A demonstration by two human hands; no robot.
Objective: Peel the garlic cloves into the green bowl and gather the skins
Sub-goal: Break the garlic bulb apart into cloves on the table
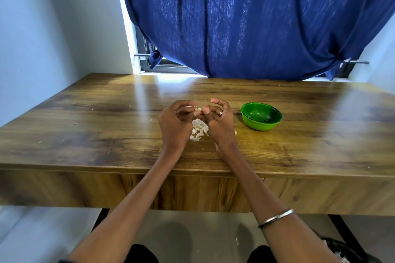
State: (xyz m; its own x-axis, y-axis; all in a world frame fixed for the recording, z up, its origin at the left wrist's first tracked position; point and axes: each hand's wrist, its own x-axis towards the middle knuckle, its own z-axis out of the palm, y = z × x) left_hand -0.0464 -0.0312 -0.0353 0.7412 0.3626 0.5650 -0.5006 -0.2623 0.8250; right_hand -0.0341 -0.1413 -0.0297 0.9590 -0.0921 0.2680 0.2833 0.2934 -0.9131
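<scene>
Nearest me, both my bare forearms reach out over the front edge of the wooden table (85, 113), and a thin metal bangle (275, 218) circles my right forearm. My left hand (174, 123) is curled, its fingertips pinching a garlic clove (198, 109) held up between my two hands. My right hand (219, 120) meets it from the other side, thumb and fingers curled onto the same clove, with a ring (220, 113) on one finger. Just below and between my hands, a small pile of pale garlic skins (198, 130) lies on the tabletop; I cannot tell whether whole cloves sit among them. To the right of my right hand, near but not touching it, stands the green bowl (261, 118); I can make out no cloves inside it. Beyond my hands, a dark blue curtain (245, 17) hangs over the window behind the table.
</scene>
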